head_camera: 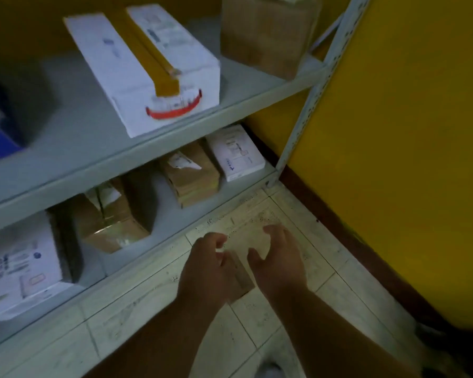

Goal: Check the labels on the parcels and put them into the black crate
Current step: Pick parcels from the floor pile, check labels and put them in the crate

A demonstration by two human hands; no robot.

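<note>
The left hand (pixel 210 266) covers most of a small brown parcel (pixel 242 276)

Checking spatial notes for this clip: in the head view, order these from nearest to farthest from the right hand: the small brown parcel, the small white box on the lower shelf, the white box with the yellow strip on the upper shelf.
1. Small brown parcel, just left of the right hand, gripped by the left hand.
2. Small white box, lower shelf, right end.
3. White box with the yellow strip, upper shelf.
</note>
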